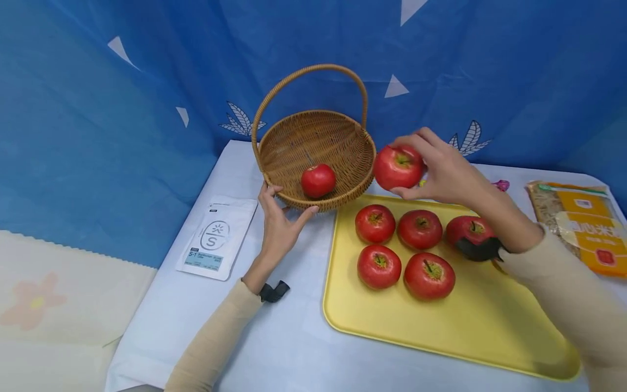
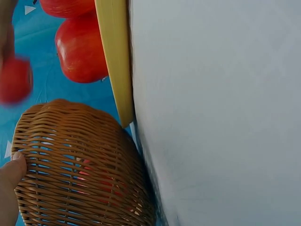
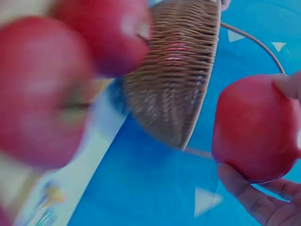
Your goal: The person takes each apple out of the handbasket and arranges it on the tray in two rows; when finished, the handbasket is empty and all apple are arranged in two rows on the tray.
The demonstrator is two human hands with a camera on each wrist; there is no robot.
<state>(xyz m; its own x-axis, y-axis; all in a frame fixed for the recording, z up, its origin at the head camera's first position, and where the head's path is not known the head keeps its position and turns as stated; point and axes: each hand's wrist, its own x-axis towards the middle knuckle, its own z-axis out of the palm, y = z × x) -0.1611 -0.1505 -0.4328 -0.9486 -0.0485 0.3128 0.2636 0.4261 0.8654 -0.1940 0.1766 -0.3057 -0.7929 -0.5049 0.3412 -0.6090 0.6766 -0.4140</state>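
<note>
A brown wicker basket (image 1: 313, 125) with a tall arched handle leans with its mouth toward me, and one red apple (image 1: 318, 181) lies inside. My left hand (image 1: 279, 228) holds the near rim; in the left wrist view its thumb (image 2: 16, 165) lies on the wicker edge. Just right of the basket, my right hand (image 1: 443, 169) grips another red apple (image 1: 399, 167) above the table, fingers and thumb around it, stem side showing. Several more red apples (image 1: 429, 276) sit on a yellow tray (image 1: 470, 332) below that hand.
Left of the basket lies a white pouch (image 1: 210, 237) with a blue label. An orange-and-clear food packet (image 1: 583, 228) is at the far right, and a small pink object (image 1: 502, 185) shows behind the tray. A blue curtain (image 1: 313, 43) hangs behind the table.
</note>
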